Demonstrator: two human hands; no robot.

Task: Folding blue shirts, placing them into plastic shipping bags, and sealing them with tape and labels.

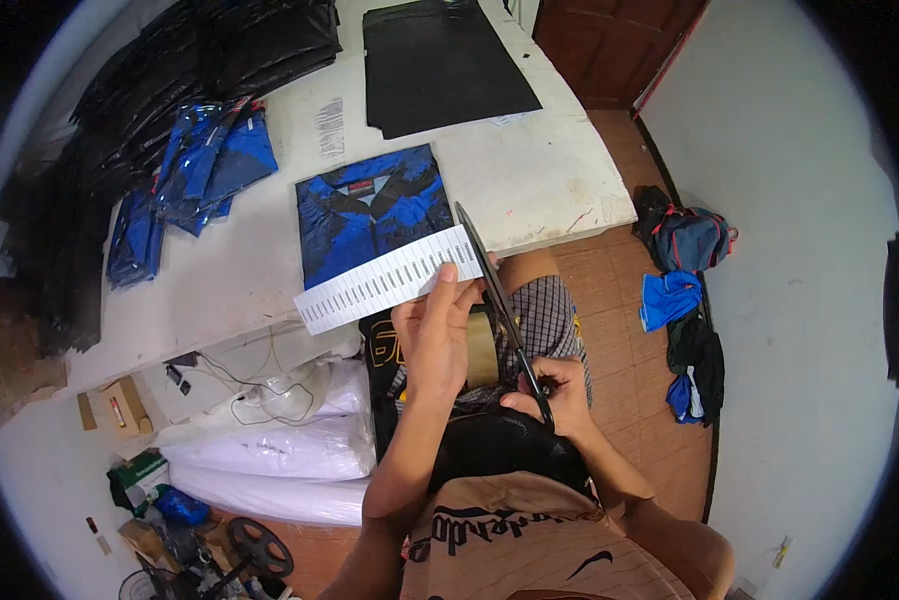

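A white strip of printed labels (pixel 380 280) is pinched at its right end in my left hand (pixel 433 345), thumb on top. It slants above the table's front edge and covers the lower part of a folded blue and black collared shirt (pixel 370 225). My right hand (pixel 567 395) grips the handles of long black scissors (pixel 511 328), which point up and away from me. Their blades run alongside the strip's right end; whether they touch it, I cannot tell. Some fingers of my left hand are hidden behind the strip.
On the white table (pixel 210 300), bagged blue garments (pixel 215 160) lie near stacks of black packages (pixel 210 55). A black sheet (pixel 440 75) rests at the back. Plastic-wrapped white rolls (pixel 280 450) lie below the table. A backpack (pixel 695 238) and clothes (pixel 698 360) line the right wall.
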